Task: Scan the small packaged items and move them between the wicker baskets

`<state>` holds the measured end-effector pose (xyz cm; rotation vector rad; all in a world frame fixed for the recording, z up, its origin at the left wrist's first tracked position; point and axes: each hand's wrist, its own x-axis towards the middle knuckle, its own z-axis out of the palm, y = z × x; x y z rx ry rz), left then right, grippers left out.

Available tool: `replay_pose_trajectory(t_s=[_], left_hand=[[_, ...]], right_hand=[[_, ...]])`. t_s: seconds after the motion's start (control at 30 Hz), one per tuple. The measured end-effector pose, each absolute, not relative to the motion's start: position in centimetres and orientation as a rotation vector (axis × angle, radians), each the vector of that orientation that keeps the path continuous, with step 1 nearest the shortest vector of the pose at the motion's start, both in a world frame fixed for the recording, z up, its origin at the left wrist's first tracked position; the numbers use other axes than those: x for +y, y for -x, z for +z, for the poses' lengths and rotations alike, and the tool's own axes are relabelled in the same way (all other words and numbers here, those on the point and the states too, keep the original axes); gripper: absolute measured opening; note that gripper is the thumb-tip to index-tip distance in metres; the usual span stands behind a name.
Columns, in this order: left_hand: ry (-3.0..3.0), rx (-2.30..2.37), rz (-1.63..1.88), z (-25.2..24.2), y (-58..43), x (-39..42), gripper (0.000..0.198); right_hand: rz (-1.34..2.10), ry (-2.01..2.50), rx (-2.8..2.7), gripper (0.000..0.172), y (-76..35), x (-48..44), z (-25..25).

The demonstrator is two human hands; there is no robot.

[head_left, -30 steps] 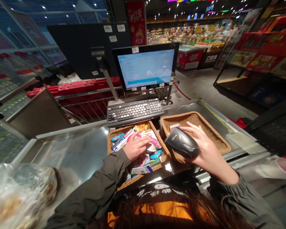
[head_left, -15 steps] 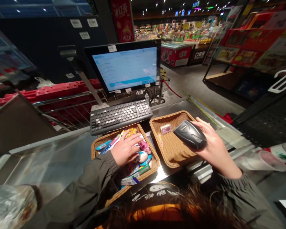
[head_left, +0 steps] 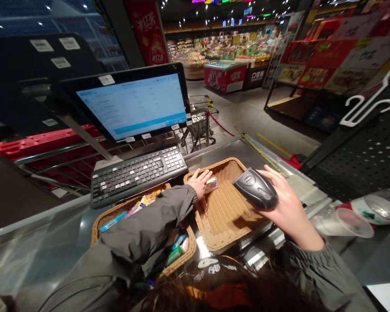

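My right hand (head_left: 284,197) is closed around a black handheld barcode scanner (head_left: 256,188), held above the right wicker basket (head_left: 229,240). My left hand (head_left: 199,183) reaches over the left rim of that basket, its fingers stretched out and apart. Beside its palm is a small printed box (head_left: 211,185); whether the hand touches it I cannot tell. A thin packet (head_left: 207,214) lies along the basket's left side. Under my left forearm stands the left wicker basket (head_left: 95,227), full of small colourful packages (head_left: 143,201), partly hidden by the sleeve.
A keyboard (head_left: 139,173) and a lit monitor (head_left: 134,106) stand behind the baskets on the metal counter (head_left: 52,234). To the right are a clear plastic cup (head_left: 351,223) and a white hanger (head_left: 367,102). Shopping carts (head_left: 199,119) stand beyond the counter.
My left hand has moved right, out of the left basket and over to the right one, near the small box. The scanner stays in my right hand. The view has shifted to the right.
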<state>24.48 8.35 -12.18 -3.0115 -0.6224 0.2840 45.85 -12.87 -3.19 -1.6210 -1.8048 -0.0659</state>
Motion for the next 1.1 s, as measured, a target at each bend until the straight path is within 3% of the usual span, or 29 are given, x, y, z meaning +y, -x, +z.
replay_pose_trajectory(t_s=[0.2, 0.4, 0.57, 0.73, 0.8, 1.1], left_hand=[[3.023, -0.751, 0.602, -16.3, -28.6, 8.7, 0.063], [3.022, -0.782, 0.697, -17.0, -29.2, 8.8, 0.063], [3.109, -0.718, 0.589, -15.0, -28.3, 8.6, 0.051], [3.015, -1.015, 0.789, -15.1, -28.8, 7.5, 0.101], [2.934, -1.13, 0.928, -16.4, -29.8, 6.6, 0.108], [2.897, -1.244, 0.933, -21.5, -32.9, 5.0, 0.086]], right_hand=[[-0.026, 1.613, -1.782, 0.049, -48.3, -12.2, -3.9], [0.0, 1.602, -1.745, 0.05, -49.3, -11.5, -4.5], [0.007, 1.602, -1.709, 0.051, -49.4, -11.3, -4.6], [0.003, 1.581, -1.733, 0.054, -48.7, -11.1, -4.0], [0.015, 1.573, -1.751, 0.057, -48.4, -11.0, -3.7], [0.013, 1.581, -1.761, 0.056, -48.0, -11.6, -3.6]])
